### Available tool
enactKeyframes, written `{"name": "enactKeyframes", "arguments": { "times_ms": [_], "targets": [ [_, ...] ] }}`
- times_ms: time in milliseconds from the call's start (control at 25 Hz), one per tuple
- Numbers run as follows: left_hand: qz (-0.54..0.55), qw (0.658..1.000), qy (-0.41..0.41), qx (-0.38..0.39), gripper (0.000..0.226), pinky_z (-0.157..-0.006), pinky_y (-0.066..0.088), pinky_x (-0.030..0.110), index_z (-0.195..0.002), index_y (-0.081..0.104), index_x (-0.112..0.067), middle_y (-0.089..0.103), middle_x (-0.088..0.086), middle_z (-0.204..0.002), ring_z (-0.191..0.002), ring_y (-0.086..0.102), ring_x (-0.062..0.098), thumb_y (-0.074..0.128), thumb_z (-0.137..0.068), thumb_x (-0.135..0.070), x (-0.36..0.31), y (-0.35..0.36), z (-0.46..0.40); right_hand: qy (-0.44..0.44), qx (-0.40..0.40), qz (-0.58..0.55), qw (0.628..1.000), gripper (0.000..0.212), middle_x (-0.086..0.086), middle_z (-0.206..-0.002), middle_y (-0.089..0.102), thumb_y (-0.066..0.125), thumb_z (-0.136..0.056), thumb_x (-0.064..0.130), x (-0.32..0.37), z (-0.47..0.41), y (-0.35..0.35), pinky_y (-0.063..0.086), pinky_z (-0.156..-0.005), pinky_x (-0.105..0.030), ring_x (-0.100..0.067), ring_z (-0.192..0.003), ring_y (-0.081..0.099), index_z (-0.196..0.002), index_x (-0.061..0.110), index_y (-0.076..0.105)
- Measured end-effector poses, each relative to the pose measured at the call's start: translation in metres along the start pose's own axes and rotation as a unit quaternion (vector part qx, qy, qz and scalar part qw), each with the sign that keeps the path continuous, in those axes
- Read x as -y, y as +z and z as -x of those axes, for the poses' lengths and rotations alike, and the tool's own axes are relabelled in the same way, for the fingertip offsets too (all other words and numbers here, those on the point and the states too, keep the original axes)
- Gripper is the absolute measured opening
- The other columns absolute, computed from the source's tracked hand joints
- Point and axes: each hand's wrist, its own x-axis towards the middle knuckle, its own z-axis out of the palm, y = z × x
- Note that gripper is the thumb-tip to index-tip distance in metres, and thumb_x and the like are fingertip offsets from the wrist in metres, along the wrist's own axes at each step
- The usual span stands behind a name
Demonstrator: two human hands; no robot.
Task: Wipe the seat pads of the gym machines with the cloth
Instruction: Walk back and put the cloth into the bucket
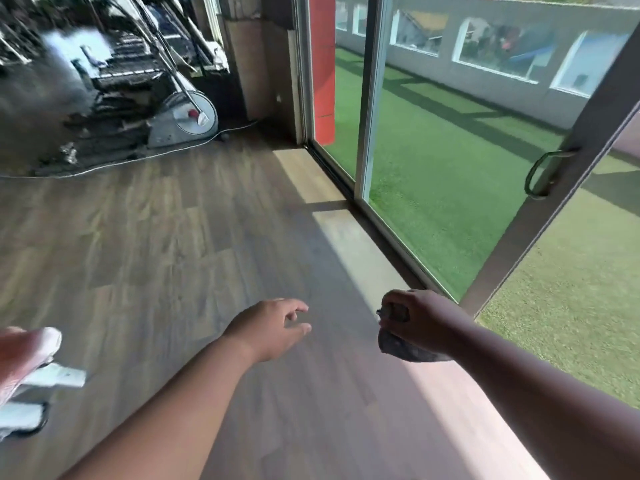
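My right hand (417, 318) grips a bunched grey cloth (407, 351), whose loose end hangs below the fist, above the wooden floor near the glass door. My left hand (273, 323) is held out over the floor with relaxed, slightly spread fingers and holds nothing. Gym machines (114, 81) stand blurred at the far left, several steps from both hands. Their seat pads cannot be made out in the blur.
A white exercise machine (188, 119) with a round housing stands at the back left, a cable (145, 157) running along the floor by it. A sliding glass door (446, 161) with a handle (540, 171) fills the right. White machine parts (34, 379) sit at the lower left.
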Motion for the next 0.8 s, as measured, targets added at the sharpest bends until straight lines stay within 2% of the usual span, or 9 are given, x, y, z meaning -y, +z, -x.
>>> {"name": "enactKeyframes", "arguments": {
  "times_ms": [280, 440, 560, 640, 800],
  "targets": [
    [0.006, 0.994, -0.097, -0.047, 0.041, -0.094, 0.05, 0.034, -0.127, 0.054, -0.047, 0.057, -0.022, -0.116, -0.103, 0.059, 0.006, 0.054, -0.088, -0.061, 0.066, -0.068, -0.122, -0.112, 0.051, 0.015, 0.992, 0.032, 0.006, -0.098, 0.069, 0.062, -0.083, 0.055, 0.015, -0.22, 0.002, 0.053, -0.071, -0.033, -0.023, -0.089, 0.065, -0.106, 0.034, 0.062],
    [0.037, 0.978, -0.182, -0.098, 0.039, -0.093, 0.05, 0.033, -0.127, 0.055, -0.047, 0.058, -0.022, -0.117, -0.103, 0.059, 0.004, 0.055, -0.09, -0.058, 0.103, -0.111, -0.186, -0.188, 0.09, 0.009, 0.978, 0.031, 0.007, -0.102, 0.067, 0.063, -0.085, 0.053, 0.041, -0.354, -0.002, 0.052, -0.073, -0.032, -0.021, -0.091, 0.064, -0.109, 0.035, 0.063],
    [0.067, 0.963, -0.234, -0.112, 0.038, -0.092, 0.05, 0.031, -0.125, 0.055, -0.048, 0.058, -0.024, -0.115, -0.101, 0.059, -0.001, 0.056, -0.088, -0.06, 0.133, -0.133, -0.214, -0.232, 0.118, 0.007, 0.965, 0.03, 0.007, -0.101, 0.067, 0.064, -0.086, 0.052, 0.075, -0.432, -0.001, 0.048, -0.069, -0.028, -0.016, -0.083, 0.059, -0.111, 0.035, 0.063],
    [0.081, 0.954, -0.263, -0.119, 0.039, -0.092, 0.05, 0.03, -0.124, 0.056, -0.05, 0.058, -0.025, -0.113, -0.101, 0.058, -0.003, 0.057, -0.087, -0.061, 0.162, -0.149, -0.228, -0.256, 0.14, 0.0, 0.957, 0.029, 0.009, -0.098, 0.065, 0.064, -0.086, 0.052, 0.102, -0.481, 0.005, 0.05, -0.071, -0.028, -0.015, -0.082, 0.058, -0.109, 0.035, 0.063],
    [0.082, 0.939, -0.299, -0.148, 0.035, -0.09, 0.048, 0.027, -0.121, 0.059, -0.047, 0.061, -0.022, -0.114, -0.098, 0.06, -0.001, 0.06, -0.087, -0.058, 0.246, -0.205, -0.268, -0.3, 0.154, 0.017, 0.941, 0.028, 0.013, -0.092, 0.06, 0.063, -0.085, 0.055, 0.174, -0.589, 0.025, 0.048, -0.067, -0.027, -0.013, -0.08, 0.056, -0.106, 0.038, 0.061]
  ]
}}
